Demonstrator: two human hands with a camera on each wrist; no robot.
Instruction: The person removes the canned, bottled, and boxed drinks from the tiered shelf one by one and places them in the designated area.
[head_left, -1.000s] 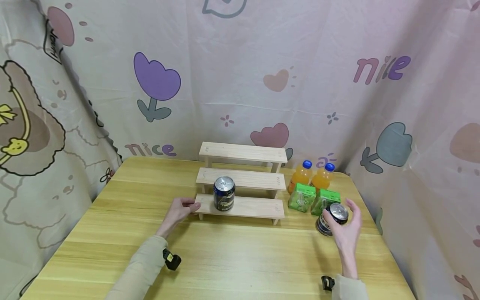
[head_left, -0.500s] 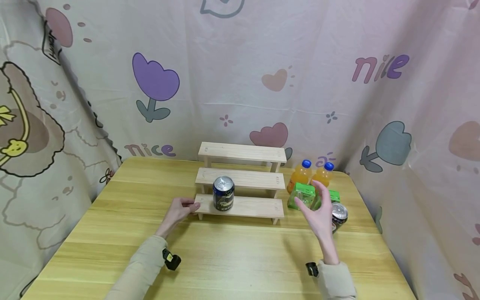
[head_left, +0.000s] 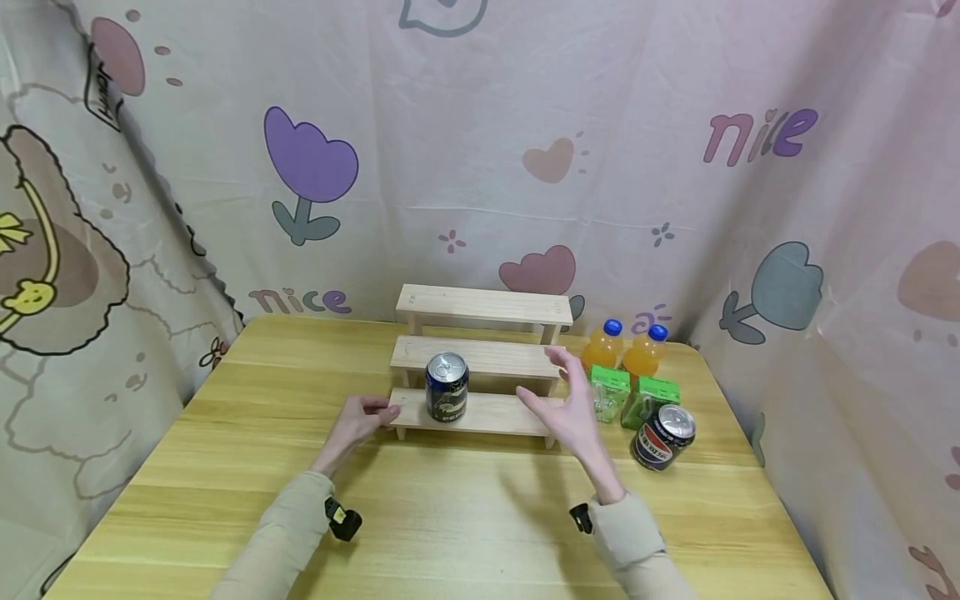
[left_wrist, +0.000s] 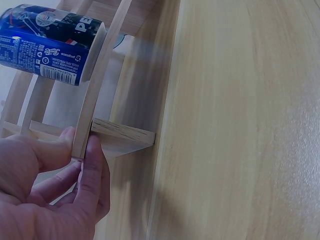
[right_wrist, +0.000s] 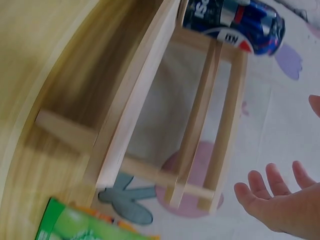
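A three-step wooden rack (head_left: 480, 357) stands toward the back of the table. On its lowest step a dark blue Pepsi can (head_left: 447, 388) stands upright, left of the middle. My left hand (head_left: 362, 423) pinches the left end of that step; the left wrist view shows thumb above and fingers beneath the board (left_wrist: 102, 82). My right hand (head_left: 567, 410) hovers in front of the rack's right end, thumb and fingers spread, holding nothing. In the right wrist view the fingers (right_wrist: 276, 181) are extended, away from the can (right_wrist: 240, 22).
Right of the rack stand two orange juice bottles (head_left: 643, 357) with blue caps, and before them two green drink cartons (head_left: 651, 403). A second Pepsi can (head_left: 663, 437) is at the front of this group. A patterned curtain (head_left: 450, 167) hangs behind the table (head_left: 450, 517).
My right hand has come away from the can on the right, passed left in front of the cartons and reached the rack's right end. The left hand has stayed put.
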